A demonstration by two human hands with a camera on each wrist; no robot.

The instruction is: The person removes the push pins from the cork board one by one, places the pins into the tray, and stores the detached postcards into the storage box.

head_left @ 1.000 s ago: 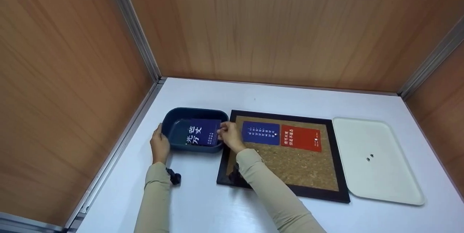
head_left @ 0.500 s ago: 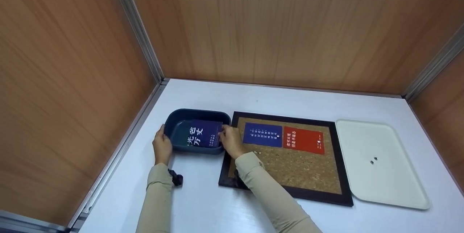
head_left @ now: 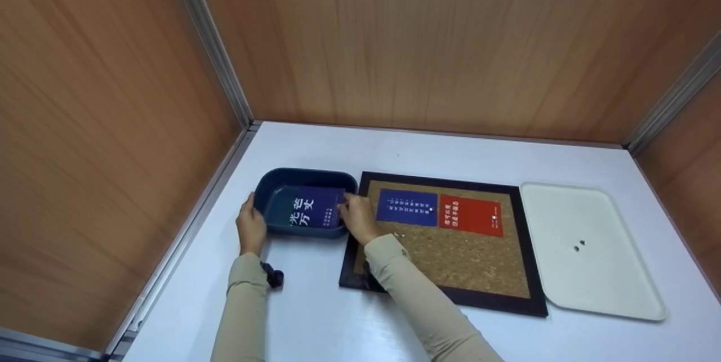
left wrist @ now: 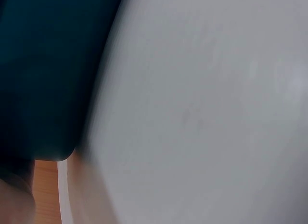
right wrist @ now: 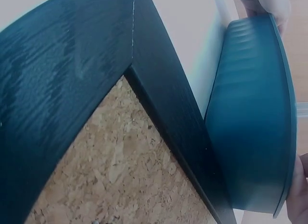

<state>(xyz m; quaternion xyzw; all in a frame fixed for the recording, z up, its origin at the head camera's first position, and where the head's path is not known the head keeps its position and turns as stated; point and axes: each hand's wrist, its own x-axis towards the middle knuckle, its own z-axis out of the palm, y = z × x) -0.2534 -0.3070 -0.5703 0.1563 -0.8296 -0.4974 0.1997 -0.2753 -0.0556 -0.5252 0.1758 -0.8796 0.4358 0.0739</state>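
Note:
A dark teal plastic bin (head_left: 276,182) stands at the left of the table, and a dark blue card (head_left: 315,210) with white characters lies in its right half. My left hand (head_left: 251,227) holds the bin's left end by the rim. The right hand (head_left: 359,217) reaches over the opposite rim, its fingers curled at the card's right edge and pinching it; the fingertips are partly hidden. In the right wrist view the bin's outer wall (right wrist: 255,113) shows, with my left hand (right wrist: 267,3) at its far end. The left wrist view holds mostly bin wall (left wrist: 48,65) and tabletop.
A dark-framed cork board (head_left: 473,266) lies right of the bin, under my right forearm. A blue card (head_left: 408,207) and a red card (head_left: 471,215) are on it, each with a small pin. Farther right, a white tray (head_left: 591,277) holds two small metallic pieces (head_left: 579,245).
My right hand has shifted slightly, its fingers closing in at the card's right edge. The left hand stays on the bin. The whole head view has shifted a little.

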